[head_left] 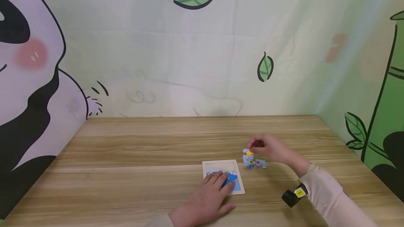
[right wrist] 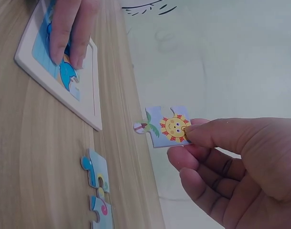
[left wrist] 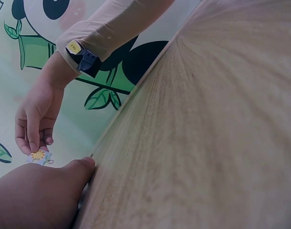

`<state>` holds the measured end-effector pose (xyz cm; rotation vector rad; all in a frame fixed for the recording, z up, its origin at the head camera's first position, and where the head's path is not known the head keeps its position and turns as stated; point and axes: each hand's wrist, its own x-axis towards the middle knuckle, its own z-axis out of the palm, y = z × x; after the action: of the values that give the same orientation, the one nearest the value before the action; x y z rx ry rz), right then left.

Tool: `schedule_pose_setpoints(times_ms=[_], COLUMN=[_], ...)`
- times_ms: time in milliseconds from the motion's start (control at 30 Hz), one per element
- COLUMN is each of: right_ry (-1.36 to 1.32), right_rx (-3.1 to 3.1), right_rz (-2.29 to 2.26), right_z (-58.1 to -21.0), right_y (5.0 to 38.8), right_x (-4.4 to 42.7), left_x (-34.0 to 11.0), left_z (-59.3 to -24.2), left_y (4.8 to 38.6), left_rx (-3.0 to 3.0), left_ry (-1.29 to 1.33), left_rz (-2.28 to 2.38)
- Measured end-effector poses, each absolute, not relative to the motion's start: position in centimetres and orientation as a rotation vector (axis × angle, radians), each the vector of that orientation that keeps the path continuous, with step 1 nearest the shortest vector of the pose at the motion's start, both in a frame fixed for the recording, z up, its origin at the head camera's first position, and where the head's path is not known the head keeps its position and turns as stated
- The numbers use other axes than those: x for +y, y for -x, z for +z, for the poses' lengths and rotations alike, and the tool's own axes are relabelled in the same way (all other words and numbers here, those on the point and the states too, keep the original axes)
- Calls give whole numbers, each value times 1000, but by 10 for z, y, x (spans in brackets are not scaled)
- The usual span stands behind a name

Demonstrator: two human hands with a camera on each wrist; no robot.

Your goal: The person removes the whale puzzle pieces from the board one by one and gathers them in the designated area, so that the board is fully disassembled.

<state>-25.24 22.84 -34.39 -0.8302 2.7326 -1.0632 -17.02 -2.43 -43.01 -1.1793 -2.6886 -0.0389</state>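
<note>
A puzzle piece with a smiling yellow sun and a palm leaf (right wrist: 162, 126) is pinched between the thumb and fingers of my right hand (head_left: 268, 148), raised off the table. Below it, loose puzzle pieces (head_left: 261, 164) lie on the wood, in pale blue with small coloured prints. My left hand (head_left: 205, 197) rests with fingers spread on the puzzle board (head_left: 240, 185), a white-framed square. Part of a blue picture shows inside the frame; the fingers cover some of it. In the right wrist view, two fingertips of that hand (right wrist: 71, 33) touch the picture.
The wooden table (head_left: 126, 178) reaches back to a printed cloth wall (head_left: 151, 62) with leaves and a panda (head_left: 34, 80). A black strap device with a yellow label (head_left: 295, 195) sits on my right wrist, over a pale sleeve.
</note>
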Motion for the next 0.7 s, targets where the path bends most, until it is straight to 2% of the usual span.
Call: schedule_pose_setpoints(times_ms=[700], right_ry=[776], right_rx=[2762], right_rz=[-1048], right_z=[-344], right_y=[248], right_x=[257], left_x=[-24], left_z=[-430], left_y=[170], left_rx=[-2683], left_ry=[1186], left_rz=[-49])
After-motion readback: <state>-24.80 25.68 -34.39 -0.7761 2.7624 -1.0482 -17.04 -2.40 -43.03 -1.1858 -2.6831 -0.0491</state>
